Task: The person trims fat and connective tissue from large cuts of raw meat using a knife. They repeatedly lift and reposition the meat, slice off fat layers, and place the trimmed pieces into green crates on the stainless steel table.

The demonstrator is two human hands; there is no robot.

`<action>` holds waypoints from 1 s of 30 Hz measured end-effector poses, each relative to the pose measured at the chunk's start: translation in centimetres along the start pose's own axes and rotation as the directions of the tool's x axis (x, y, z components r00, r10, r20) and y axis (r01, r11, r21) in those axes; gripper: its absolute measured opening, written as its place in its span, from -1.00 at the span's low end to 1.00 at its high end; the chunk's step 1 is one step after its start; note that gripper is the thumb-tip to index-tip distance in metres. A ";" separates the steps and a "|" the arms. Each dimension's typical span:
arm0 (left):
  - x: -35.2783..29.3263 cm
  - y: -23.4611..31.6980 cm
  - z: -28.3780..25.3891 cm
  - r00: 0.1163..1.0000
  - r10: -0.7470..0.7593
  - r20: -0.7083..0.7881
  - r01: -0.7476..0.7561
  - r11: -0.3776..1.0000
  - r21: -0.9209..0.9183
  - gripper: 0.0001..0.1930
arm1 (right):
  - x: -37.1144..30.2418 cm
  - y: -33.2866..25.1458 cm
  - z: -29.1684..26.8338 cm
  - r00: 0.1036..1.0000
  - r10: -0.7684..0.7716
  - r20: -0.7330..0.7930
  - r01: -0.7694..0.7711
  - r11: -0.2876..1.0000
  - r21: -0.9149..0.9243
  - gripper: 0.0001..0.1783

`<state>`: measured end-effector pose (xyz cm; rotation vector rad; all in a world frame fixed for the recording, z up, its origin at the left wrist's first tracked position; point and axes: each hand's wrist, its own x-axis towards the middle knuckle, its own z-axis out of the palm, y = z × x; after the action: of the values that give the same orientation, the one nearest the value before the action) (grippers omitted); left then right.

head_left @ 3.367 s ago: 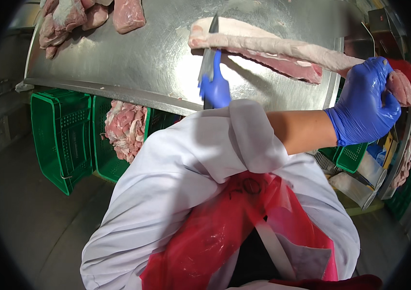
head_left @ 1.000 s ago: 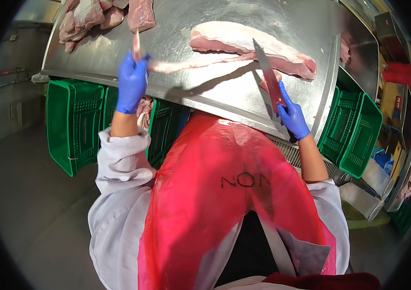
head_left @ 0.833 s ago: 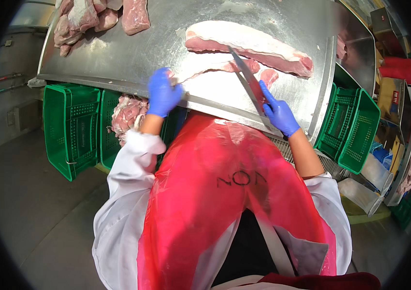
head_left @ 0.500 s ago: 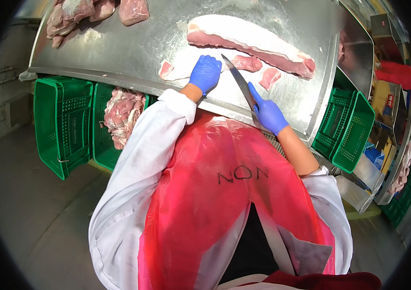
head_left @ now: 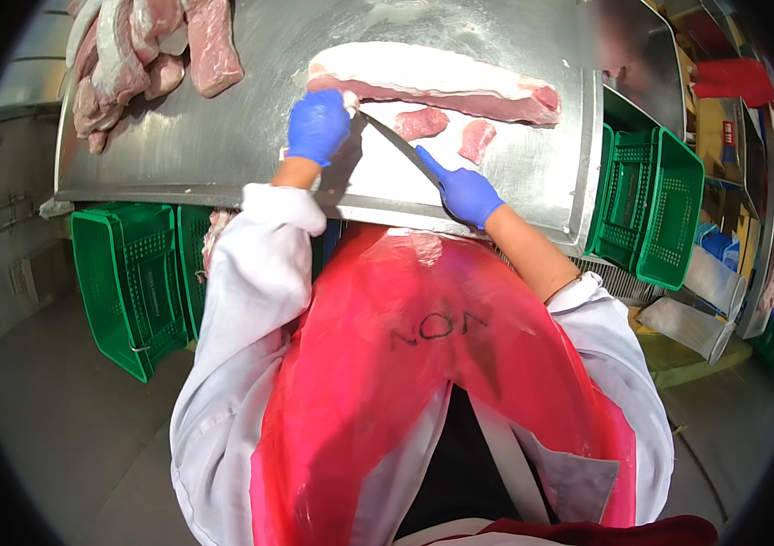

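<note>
My blue-gloved left hand (head_left: 318, 126) is closed around a small pale pink scrap of meat (head_left: 350, 102), raised over the left side of the white cutting board (head_left: 396, 196). In my right hand (head_left: 470, 194), also gloved in blue, is a long knife (head_left: 402, 148); its index finger stretches along the blade's back. The blade points to the far left, its tip close to the scrap. Beyond the knife lies a long slab of meat with a thick white fat layer (head_left: 432, 84). Two small red pieces, one (head_left: 421, 122) nearer the slab and another (head_left: 477, 141) to its right, rest on the board.
A heap of large meat cuts (head_left: 132, 55) lies at the far left of the steel table (head_left: 259, 100). Green perforated crates stand below the table's left edge (head_left: 136, 282) and at its right side (head_left: 673, 209). Clear plastic bins (head_left: 692, 318) are at the right.
My left hand has risen from the board and moved left, with the scrap now showing at its fingers. The knife has swung toward it, its tip pointing further left. The whole view has shifted.
</note>
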<state>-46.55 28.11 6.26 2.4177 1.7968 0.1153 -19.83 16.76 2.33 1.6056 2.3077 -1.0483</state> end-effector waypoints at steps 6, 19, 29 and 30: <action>2.1 5.7 -11.4 0.811 0.392 -0.434 -0.483 0.868 -0.117 -0.63 | -4.3 2.9 -0.3 0.993 -0.046 -0.106 0.065 0.981 0.183 -0.20; 8.1 24.8 -1.7 0.684 0.717 -0.138 -0.712 0.613 -0.342 -0.51 | -17.0 12.4 3.7 0.772 0.509 -0.380 -0.048 0.643 0.764 -0.15; -0.2 9.5 11.1 0.977 0.213 -0.007 -0.212 0.969 -0.124 -0.67 | -21.8 17.1 3.2 0.602 0.652 -0.461 0.009 0.571 0.821 -0.10; -0.5 5.7 12.1 0.966 0.225 -0.128 -0.247 0.948 -0.199 -0.71 | -20.6 17.6 3.0 0.613 0.620 -0.491 0.021 0.608 0.794 -0.11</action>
<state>-39.67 25.39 -4.90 2.4980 1.4367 0.4419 3.30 2.32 1.93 3.1921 1.7491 -1.5638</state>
